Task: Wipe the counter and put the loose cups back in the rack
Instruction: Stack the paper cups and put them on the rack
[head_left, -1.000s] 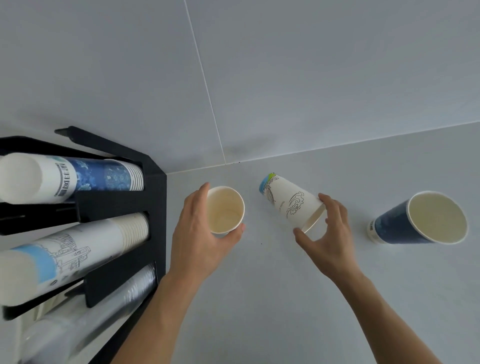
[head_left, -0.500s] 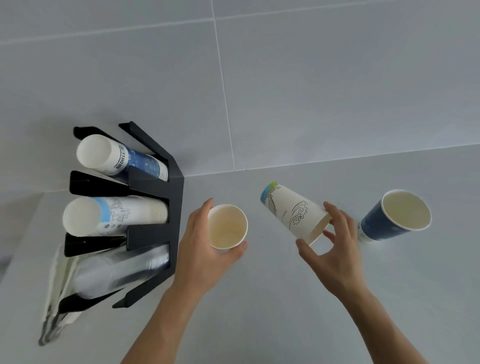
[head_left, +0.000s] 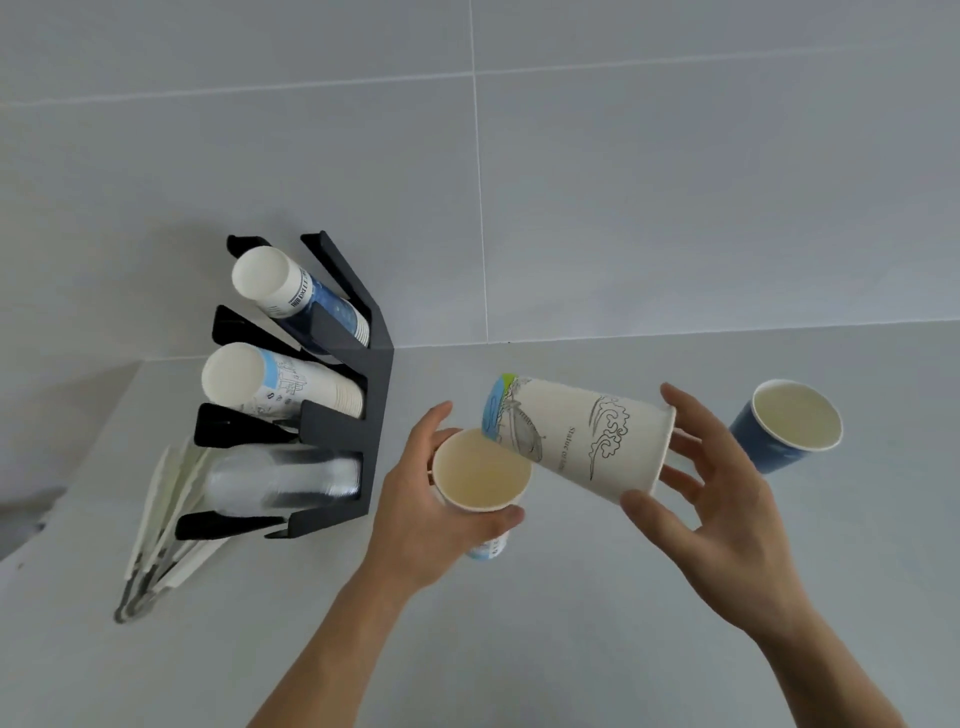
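My left hand (head_left: 421, 512) grips a small white paper cup (head_left: 480, 475), mouth up, lifted above the counter. In my right hand (head_left: 714, 491) is a taller white cup with a wave drawing (head_left: 576, 436), held by its rim and tipped on its side, its base just over the small cup's mouth. A blue cup (head_left: 787, 423) stands upright on the grey counter (head_left: 571, 623) to the right, untouched. The black cup rack (head_left: 371, 382) stands at the left by the wall, holding three stacks: blue cups (head_left: 298, 299), white printed cups (head_left: 275, 382) and clear plastic cups (head_left: 283, 483).
A bundle of wrapped white items (head_left: 161, 530) lies on the counter under the rack's left side. A grey tiled wall (head_left: 623, 182) rises behind the counter. The counter's left edge drops off beyond the rack.
Both hands have lifted their cups and brought them together; the tall cup's base now overlaps the small cup's mouth. The view has pulled back, so the whole rack shows.
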